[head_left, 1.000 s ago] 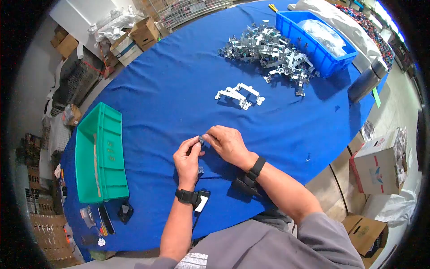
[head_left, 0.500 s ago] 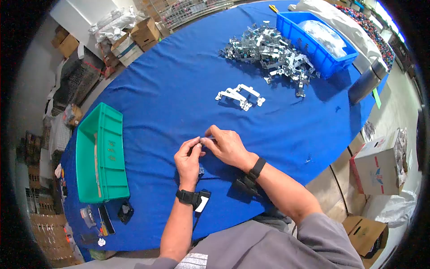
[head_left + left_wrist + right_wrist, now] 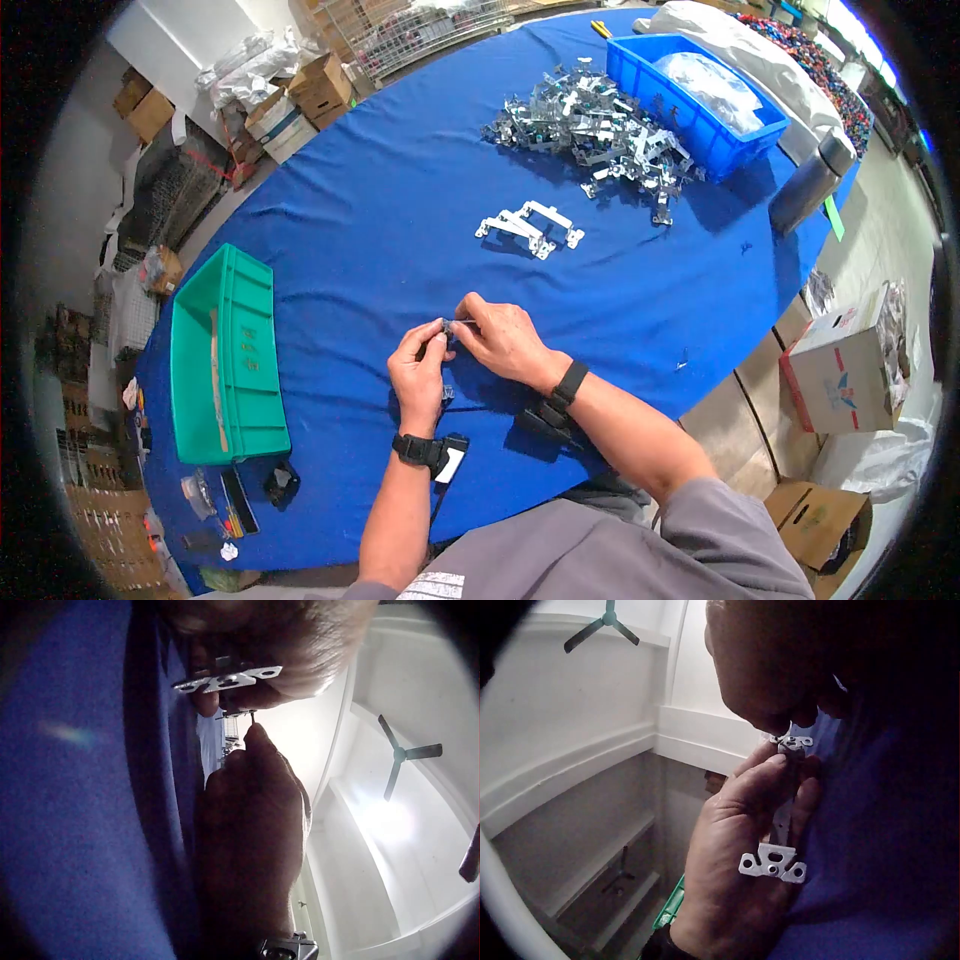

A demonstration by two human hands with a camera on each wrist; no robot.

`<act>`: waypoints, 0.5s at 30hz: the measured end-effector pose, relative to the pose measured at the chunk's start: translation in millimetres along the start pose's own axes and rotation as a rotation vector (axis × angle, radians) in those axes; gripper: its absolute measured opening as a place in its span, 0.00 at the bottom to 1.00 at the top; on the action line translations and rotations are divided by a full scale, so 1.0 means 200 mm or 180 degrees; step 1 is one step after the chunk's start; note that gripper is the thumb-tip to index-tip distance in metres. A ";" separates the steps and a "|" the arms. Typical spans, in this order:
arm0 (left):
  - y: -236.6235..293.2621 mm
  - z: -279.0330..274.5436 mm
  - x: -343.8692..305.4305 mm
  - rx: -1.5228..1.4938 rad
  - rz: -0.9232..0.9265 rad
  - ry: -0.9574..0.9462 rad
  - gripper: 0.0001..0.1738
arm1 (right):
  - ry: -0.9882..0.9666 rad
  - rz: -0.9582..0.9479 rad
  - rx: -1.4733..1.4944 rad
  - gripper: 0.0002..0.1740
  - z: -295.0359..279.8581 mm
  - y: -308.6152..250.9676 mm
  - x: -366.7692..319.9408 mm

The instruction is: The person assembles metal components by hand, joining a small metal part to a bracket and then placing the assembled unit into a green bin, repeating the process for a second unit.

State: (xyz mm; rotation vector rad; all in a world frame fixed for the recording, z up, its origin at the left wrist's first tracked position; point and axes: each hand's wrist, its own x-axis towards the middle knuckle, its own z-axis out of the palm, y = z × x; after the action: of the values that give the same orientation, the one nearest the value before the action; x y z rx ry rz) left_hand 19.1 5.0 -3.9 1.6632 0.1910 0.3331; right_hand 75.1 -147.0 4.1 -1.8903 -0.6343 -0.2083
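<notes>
My left hand [image 3: 416, 375] grips a metal bracket [image 3: 772, 866] along its length. The bracket's near end, a flat plate with holes, pokes out below the palm in the right wrist view; the middle is partly hidden by the fingers. At the bracket's far end, my right hand [image 3: 510, 342] has its thumb and fingertips together, pinching a small thin metal piece [image 3: 466, 321]. That piece shows as a short dark pin in the left wrist view, right at the bracket. Both hands are close over the blue cloth, fingertips nearly meeting.
Several white brackets [image 3: 530, 228] lie ahead on the blue cloth [image 3: 370, 210]. Behind them are a heap of metal parts [image 3: 600, 125], a blue crate [image 3: 690, 135] and a steel bottle [image 3: 812, 182]. A green bin [image 3: 262, 375] stands left, beside a phone-like black object [image 3: 238, 500].
The hands stay together at the bracket's end, with slight shifts of the right fingertips. The head view has tilted a little, so the scene sits slightly differently in it.
</notes>
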 end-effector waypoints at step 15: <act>0.02 0.02 -0.01 -0.0019 -0.0034 0.0059 0.12 | -0.0339 0.0122 -0.0299 0.16 0.00 0.03 0.00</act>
State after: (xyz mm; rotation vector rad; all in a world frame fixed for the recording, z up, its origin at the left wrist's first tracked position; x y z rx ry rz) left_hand 18.6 0.8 -0.3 1.6531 0.2124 0.3408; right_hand 78.9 -148.5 -0.6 -2.0125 -0.6694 -0.1149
